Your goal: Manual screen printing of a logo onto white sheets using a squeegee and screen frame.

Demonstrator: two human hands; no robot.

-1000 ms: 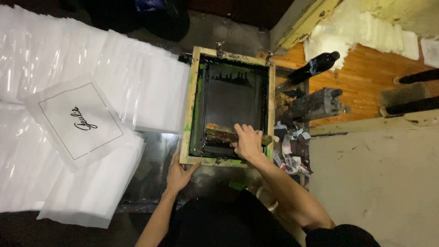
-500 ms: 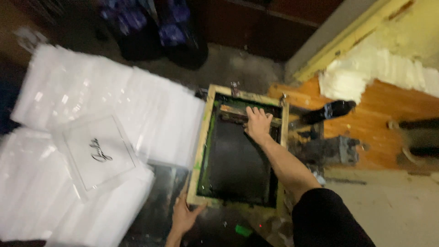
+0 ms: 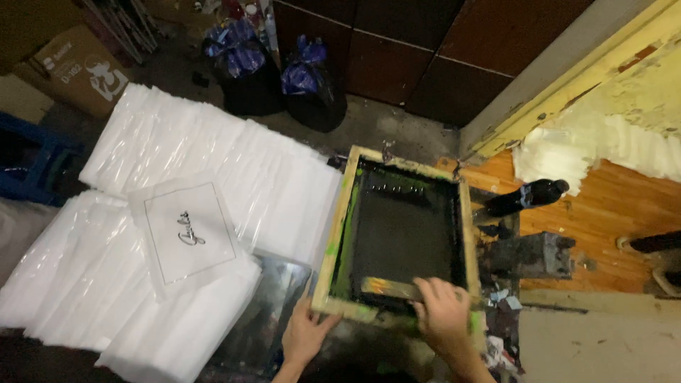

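Note:
A wooden screen-printing frame with a dark mesh lies flat in front of me. My right hand grips a squeegee lying across the near end of the mesh. At the frame's near-left corner my left hand rests with fingers spread, pressing on the wooden edge. Green ink stains the left rail and the near edge.
Stacks of white plastic bags lie to the left, one printed bag on top. A dark bottle and a metal block sit right of the frame on an orange board. Black sacks stand behind.
My right hand has pulled the squeegee from the far end of the mesh back to the near end. The left hand stayed at the near-left corner. The camera view shifted.

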